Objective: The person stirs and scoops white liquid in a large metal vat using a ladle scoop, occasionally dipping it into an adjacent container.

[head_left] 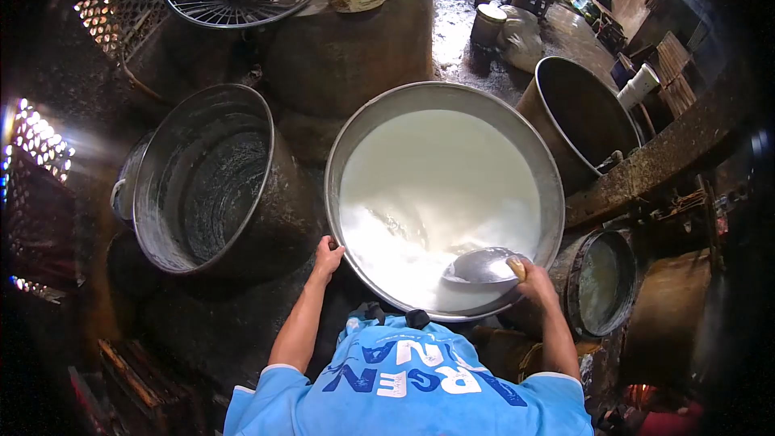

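Gripping the scoop (478, 266) by its handle, right hand (533, 281) closed tight, down at the surface of the white liquid (440, 169), by the pan's (333, 186) near right side. Touching the rim at near left with the left hand (328, 255), fingers loosely curled (deep pot (202, 182) off to the left, too).
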Tool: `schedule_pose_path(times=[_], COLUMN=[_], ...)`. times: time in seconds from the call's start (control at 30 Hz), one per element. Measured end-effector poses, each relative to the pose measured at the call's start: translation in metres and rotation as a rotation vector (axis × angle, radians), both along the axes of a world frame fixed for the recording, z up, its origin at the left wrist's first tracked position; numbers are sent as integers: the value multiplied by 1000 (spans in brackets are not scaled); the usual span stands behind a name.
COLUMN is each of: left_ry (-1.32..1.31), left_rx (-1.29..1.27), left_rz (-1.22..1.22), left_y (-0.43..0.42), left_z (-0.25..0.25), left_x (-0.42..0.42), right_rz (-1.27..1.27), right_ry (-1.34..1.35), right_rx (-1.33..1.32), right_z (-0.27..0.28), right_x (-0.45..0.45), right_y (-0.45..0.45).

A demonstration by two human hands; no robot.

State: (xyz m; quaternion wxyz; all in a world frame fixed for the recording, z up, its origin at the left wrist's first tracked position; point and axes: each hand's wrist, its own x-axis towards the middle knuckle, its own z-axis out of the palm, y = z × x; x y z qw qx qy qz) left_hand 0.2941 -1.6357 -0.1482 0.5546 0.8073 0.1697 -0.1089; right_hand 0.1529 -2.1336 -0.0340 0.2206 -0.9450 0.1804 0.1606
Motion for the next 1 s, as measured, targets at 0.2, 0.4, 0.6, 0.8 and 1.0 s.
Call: schedule_pose_path(times=[0.2,0.4,0.6,0.8,1.0], left_ry=[-20,30,-3,44,12], left_rx=[94,208,175,247,256], left_rz=[114,116,152,175,128], left_y=[-19,-9,-12,-25,-17], left_z=[2,-32,-32,6,-5], left_x=[-8,-3,-1,-2,2], right_rz=[34,-215,-168,-236,-210], right_ry=[-101,-515,-262,-143,0], right_rx=[142,-18,92,304,332], right_z=[82,-57,-152,-119,-101], right_x=[28,108,116,72,33], right_y=[-54,-87,-85,-6,65])
